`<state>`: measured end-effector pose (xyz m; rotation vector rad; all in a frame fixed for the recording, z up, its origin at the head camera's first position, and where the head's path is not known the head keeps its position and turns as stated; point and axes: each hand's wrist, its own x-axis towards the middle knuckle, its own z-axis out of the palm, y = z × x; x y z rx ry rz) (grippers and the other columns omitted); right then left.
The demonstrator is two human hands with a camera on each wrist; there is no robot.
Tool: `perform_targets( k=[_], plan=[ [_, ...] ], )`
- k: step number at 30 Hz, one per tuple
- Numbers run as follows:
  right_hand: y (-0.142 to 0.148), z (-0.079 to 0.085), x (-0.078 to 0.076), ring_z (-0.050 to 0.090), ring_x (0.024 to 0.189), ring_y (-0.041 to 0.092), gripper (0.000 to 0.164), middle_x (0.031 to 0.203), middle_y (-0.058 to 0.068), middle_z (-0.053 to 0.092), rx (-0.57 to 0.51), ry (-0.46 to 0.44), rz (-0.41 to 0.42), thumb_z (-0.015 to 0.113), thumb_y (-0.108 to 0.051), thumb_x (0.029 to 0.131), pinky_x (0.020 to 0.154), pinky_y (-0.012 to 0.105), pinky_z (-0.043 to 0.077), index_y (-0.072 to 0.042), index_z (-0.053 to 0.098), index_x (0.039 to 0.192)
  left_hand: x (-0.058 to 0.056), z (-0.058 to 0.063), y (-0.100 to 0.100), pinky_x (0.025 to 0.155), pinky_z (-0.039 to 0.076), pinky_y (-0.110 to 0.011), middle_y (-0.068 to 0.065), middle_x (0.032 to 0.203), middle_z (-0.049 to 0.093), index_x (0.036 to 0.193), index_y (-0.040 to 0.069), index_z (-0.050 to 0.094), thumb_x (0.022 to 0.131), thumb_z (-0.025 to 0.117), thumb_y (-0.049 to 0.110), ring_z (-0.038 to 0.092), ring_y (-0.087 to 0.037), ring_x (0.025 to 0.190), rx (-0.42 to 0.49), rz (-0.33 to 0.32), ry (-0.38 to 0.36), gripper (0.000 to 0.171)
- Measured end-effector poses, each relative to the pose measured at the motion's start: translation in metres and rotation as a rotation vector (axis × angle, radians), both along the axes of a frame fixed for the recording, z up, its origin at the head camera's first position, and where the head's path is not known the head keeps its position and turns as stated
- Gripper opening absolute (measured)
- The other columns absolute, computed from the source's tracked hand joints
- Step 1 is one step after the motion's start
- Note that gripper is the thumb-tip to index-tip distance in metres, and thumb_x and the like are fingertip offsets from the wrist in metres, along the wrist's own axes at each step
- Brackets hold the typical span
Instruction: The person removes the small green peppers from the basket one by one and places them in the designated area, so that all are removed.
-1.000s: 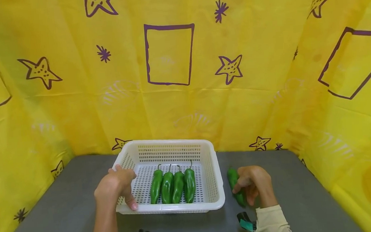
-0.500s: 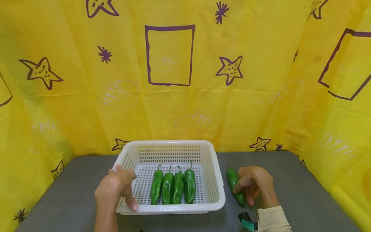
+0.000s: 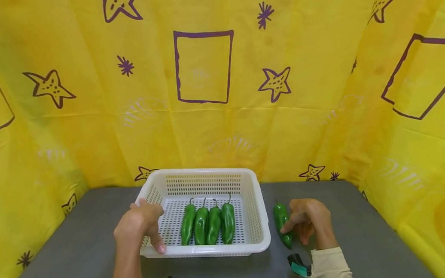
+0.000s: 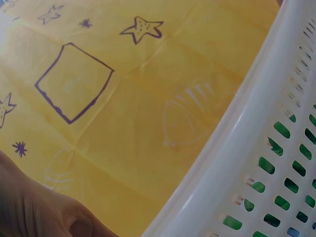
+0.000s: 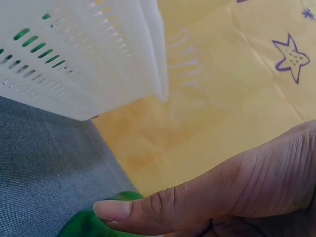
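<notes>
A white perforated plastic basket [image 3: 258, 240] stands on the dark grey table, with several green chili peppers [image 3: 209, 224] side by side inside, stems pointing away. My left hand [image 3: 137, 222] grips its front left corner, fingers over the left rim and thumb at the front rim. In the left wrist view the basket's rim [image 4: 217, 128] runs diagonally past that hand. Right of the basket lies one more green chili pepper [image 3: 280, 214]. My right hand [image 3: 309, 219] holds it with bent fingers; in the right wrist view, the thumb overlaps the pepper [image 5: 81, 224].
Yellow cloth [image 3: 214, 131] printed with stars and squares hangs behind and at both sides of the table [image 3: 352, 216]. Black camera mounts [image 3: 299, 265] sit at the wrists. The basket's right wall [image 3: 261, 209] stands close to the single pepper.
My right hand has shifted slightly to the right, and a bit more of the single pepper shows. The left hand, the basket and the peppers in it have stayed in place.
</notes>
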<state>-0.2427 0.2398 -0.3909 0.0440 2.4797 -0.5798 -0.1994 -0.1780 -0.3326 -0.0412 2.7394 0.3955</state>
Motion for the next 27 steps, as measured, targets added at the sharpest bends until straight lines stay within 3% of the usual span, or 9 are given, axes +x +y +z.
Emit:
perform_targets(
  k=[6,10,15,21,24,27],
  plan=[
    [0.0,0.009,0.005,0.076,0.06,0.03,0.037,0.065,0.019,0.074,-0.008,0.036,-0.018,0.087,-0.028,0.084,0.059,0.035,0.063,0.003,0.07,0.075,-0.001,0.0,0.002,0.099,0.043,-0.08,-0.054,0.158,0.006,0.147,0.003,0.052,0.045,0.104,0.025,0.025,-0.076,0.139,-0.004,0.007,0.001,0.116],
    [-0.003,0.018,0.009,0.075,0.056,0.03,0.031,0.062,0.018,0.073,0.0,0.095,-0.018,0.085,-0.021,0.084,0.056,0.036,0.062,0.004,0.068,0.076,0.0,-0.001,0.002,0.098,0.046,-0.077,-0.055,0.156,0.009,0.145,0.003,0.055,0.045,0.104,0.025,0.034,-0.073,0.134,-0.013,-0.001,0.008,0.113],
    [-0.005,0.031,0.015,0.068,0.054,0.024,0.031,0.064,0.014,0.071,0.041,0.2,0.041,0.081,-0.027,0.09,0.058,0.034,0.056,0.0,0.07,0.081,-0.001,-0.002,0.003,0.099,0.044,-0.078,-0.056,0.155,0.009,0.145,0.0,0.053,0.046,0.104,0.025,0.031,-0.074,0.136,-0.019,-0.01,0.015,0.114],
    [-0.007,0.048,0.022,0.064,0.068,0.023,0.026,0.079,0.01,0.066,0.043,0.287,0.081,0.076,-0.029,0.095,0.064,0.032,0.048,-0.003,0.069,0.096,-0.002,-0.001,0.004,0.101,0.043,-0.078,-0.058,0.154,0.007,0.151,-0.008,0.04,0.046,0.105,0.023,0.033,-0.074,0.134,-0.013,0.003,0.0,0.127],
    [-0.007,0.055,0.024,0.06,0.075,0.022,0.024,0.086,0.006,0.064,0.019,0.364,0.141,0.075,-0.025,0.095,0.067,0.033,0.046,-0.005,0.063,0.101,-0.003,0.0,0.006,0.103,0.042,-0.078,-0.058,0.154,0.006,0.153,-0.013,0.031,0.046,0.105,0.021,0.033,-0.072,0.135,-0.005,0.026,-0.011,0.135],
    [-0.009,0.059,0.025,0.057,0.082,0.019,0.025,0.094,0.004,0.065,-0.018,0.447,0.218,0.075,-0.023,0.096,0.071,0.035,0.048,-0.006,0.06,0.106,-0.003,-0.001,0.007,0.101,0.044,-0.076,-0.057,0.154,0.011,0.15,-0.012,0.037,0.047,0.104,0.024,0.032,-0.073,0.136,-0.02,0.017,-0.009,0.129]
  ],
)
